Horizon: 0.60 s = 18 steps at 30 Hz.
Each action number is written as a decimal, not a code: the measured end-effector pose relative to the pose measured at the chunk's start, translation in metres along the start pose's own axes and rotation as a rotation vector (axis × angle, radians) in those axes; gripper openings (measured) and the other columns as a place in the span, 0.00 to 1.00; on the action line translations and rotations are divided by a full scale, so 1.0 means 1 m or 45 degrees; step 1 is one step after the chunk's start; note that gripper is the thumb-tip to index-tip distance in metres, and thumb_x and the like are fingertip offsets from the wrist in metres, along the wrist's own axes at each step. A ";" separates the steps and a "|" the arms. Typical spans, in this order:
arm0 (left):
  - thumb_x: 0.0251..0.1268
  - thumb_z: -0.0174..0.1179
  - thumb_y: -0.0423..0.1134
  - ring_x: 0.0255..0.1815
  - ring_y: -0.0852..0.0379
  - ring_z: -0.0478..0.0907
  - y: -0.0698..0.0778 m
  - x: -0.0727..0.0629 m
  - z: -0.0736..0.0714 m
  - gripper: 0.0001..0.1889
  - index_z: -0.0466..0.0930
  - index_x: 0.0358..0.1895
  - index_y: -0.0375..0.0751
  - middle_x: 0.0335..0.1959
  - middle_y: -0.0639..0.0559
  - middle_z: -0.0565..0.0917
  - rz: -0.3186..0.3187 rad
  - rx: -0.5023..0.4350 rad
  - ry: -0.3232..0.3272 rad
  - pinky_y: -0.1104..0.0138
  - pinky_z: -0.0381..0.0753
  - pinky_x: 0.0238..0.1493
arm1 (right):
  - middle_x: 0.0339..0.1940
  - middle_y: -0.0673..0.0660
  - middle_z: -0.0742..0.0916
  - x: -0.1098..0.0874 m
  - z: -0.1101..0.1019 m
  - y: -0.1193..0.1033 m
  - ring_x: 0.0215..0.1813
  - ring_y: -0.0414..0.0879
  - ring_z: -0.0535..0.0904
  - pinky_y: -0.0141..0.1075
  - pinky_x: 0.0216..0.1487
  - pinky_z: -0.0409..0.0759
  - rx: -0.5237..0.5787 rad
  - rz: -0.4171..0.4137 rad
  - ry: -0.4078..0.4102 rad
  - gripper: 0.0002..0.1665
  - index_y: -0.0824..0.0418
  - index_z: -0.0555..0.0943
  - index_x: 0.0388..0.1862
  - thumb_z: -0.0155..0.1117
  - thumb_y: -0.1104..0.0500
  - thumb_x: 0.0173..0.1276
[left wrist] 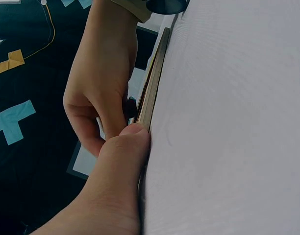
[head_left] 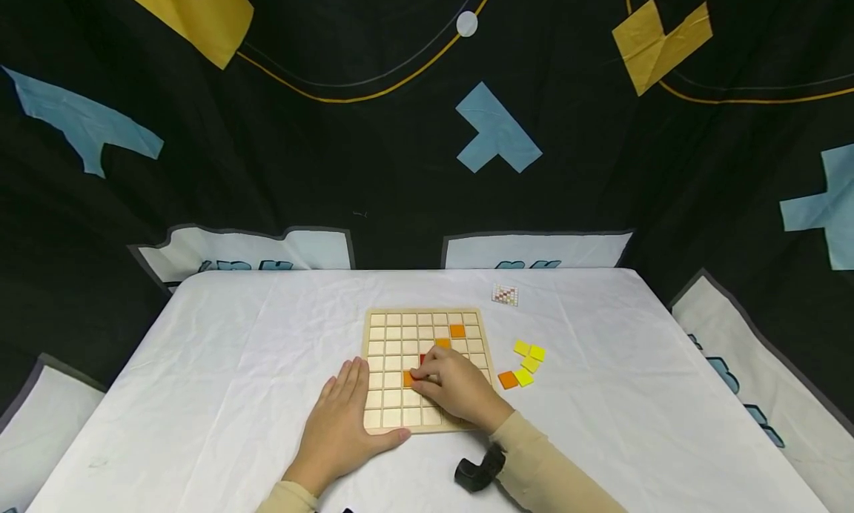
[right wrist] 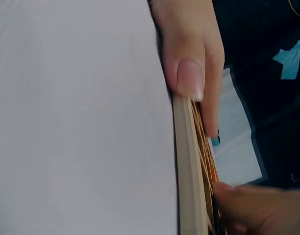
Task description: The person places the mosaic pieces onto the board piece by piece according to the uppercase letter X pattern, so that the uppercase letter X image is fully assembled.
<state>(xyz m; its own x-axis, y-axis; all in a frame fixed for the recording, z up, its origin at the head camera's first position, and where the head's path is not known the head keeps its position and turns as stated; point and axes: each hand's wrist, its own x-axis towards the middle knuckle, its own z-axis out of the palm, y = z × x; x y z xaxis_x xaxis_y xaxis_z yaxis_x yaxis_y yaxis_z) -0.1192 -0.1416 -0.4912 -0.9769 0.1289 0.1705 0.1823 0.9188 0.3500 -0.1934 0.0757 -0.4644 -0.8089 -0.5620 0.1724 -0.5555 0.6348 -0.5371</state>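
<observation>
Head view shows two hands (head_left: 340,416) (head_left: 460,383), one board (head_left: 394,348), four yellow tiles (head_left: 537,353)

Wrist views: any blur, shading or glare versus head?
Head: evenly lit, wooden board reads clearly, card too small for detail; left wrist: right hand looks dim against the bright tablecloth; right wrist: right hand looks soft, left hand sharper, slight sheen on its thumbnail.

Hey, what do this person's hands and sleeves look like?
The left hand and right hand are bare, no gloves or rings showing. The left sleeve and right sleeve are plain beige; a curved black device sits by the right wrist.
</observation>
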 end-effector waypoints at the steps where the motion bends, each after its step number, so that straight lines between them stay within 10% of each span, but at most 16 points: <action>1: 0.44 0.51 0.86 0.82 0.42 0.51 0.000 0.000 0.000 0.69 0.52 0.77 0.29 0.80 0.38 0.54 -0.002 0.001 -0.004 0.47 0.53 0.79 | 0.38 0.41 0.81 -0.002 -0.002 0.001 0.39 0.35 0.74 0.27 0.42 0.76 0.008 -0.001 -0.022 0.11 0.50 0.90 0.45 0.69 0.52 0.67; 18: 0.43 0.55 0.84 0.81 0.41 0.52 0.001 -0.002 0.000 0.68 0.54 0.76 0.29 0.79 0.37 0.56 -0.001 -0.036 0.010 0.47 0.53 0.79 | 0.38 0.46 0.81 -0.051 -0.073 0.063 0.36 0.40 0.73 0.30 0.37 0.74 -0.018 0.210 -0.019 0.18 0.55 0.84 0.55 0.69 0.58 0.66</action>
<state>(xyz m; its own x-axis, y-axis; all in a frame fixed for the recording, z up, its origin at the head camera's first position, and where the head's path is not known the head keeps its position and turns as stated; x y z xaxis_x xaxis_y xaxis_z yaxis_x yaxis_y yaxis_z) -0.1174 -0.1407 -0.4908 -0.9761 0.1253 0.1773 0.1849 0.9079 0.3763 -0.2007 0.1833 -0.4464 -0.8866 -0.4571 0.0707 -0.4181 0.7264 -0.5454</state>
